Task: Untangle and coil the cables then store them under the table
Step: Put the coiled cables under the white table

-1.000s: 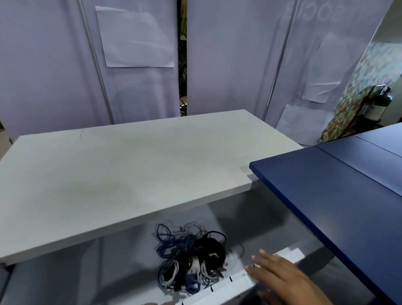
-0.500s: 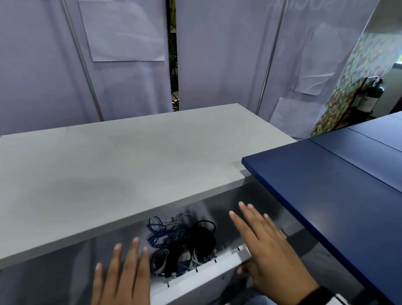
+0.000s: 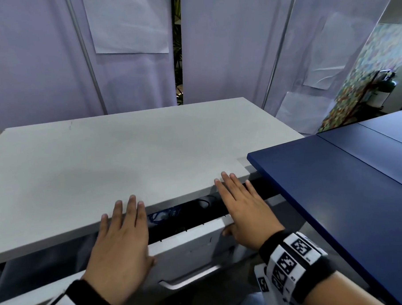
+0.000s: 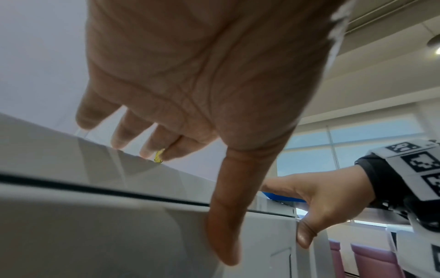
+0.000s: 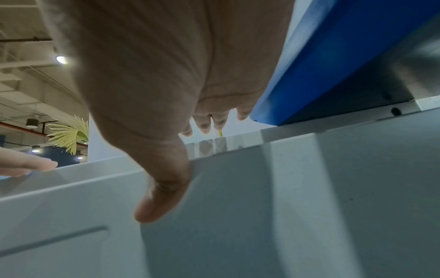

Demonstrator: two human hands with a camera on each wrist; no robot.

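White drawer front (image 3: 194, 242) below the grey table top (image 3: 126, 160) is touched by both thumbs. Left hand (image 3: 121, 243) and right hand (image 3: 244, 212) lie flat, fingers straight and holding nothing, fingertips over the table top's near edge. Between the hands, in the dark gap under the table top, blue and black cables (image 3: 172, 213) sit in the drawer.
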